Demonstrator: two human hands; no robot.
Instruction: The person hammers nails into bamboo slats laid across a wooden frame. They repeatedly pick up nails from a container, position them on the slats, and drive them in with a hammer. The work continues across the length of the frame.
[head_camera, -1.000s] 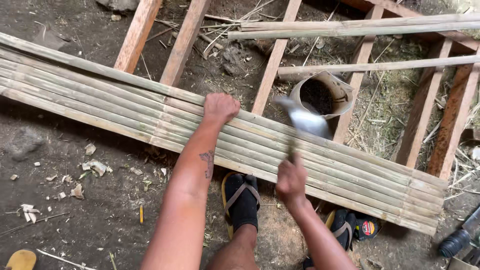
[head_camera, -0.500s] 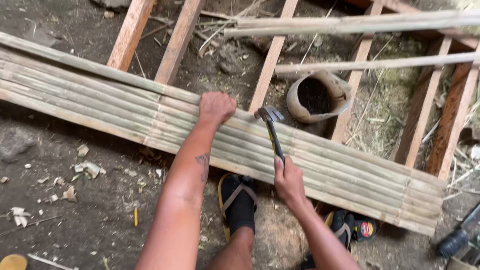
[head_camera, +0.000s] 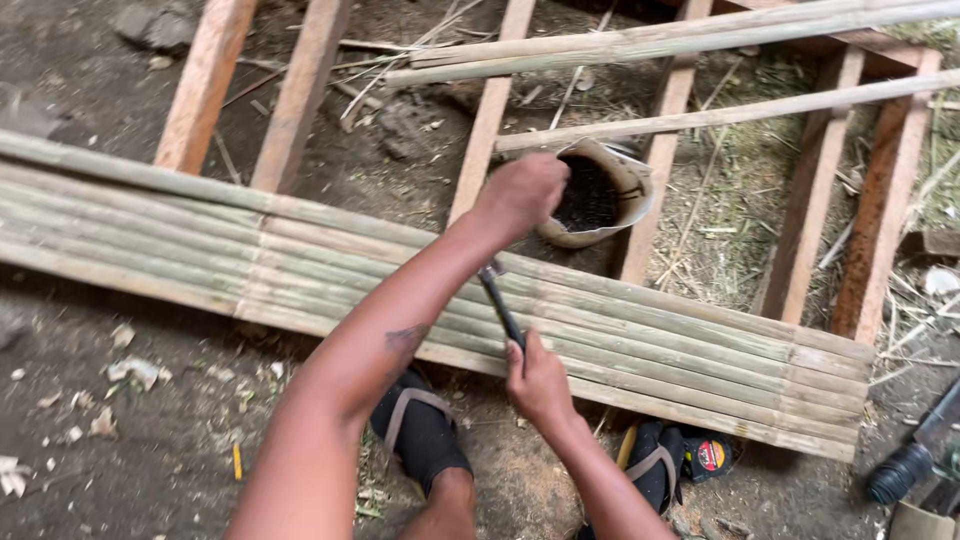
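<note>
Several split bamboo slats (head_camera: 300, 260) lie side by side across wooden joists (head_camera: 300, 100). My right hand (head_camera: 535, 378) grips the dark handle of a hammer (head_camera: 500, 305), whose head rests low on the slats under my left forearm. My left hand (head_camera: 520, 195) is raised above the slats with its fingers closed, next to a round bowl-like container (head_camera: 600, 195); whether it pinches anything I cannot tell.
Long bamboo poles (head_camera: 700, 40) lie over the joists at the back. Bare dirt with chips and debris (head_camera: 130, 370) is at the left. My sandalled feet (head_camera: 425, 435) stand on the ground below the slats. A dark tool (head_camera: 905, 470) lies at the right edge.
The hammer swung down from raised to the slats. My left hand lifted off the slats and moved right toward the container. The view shifted slightly.
</note>
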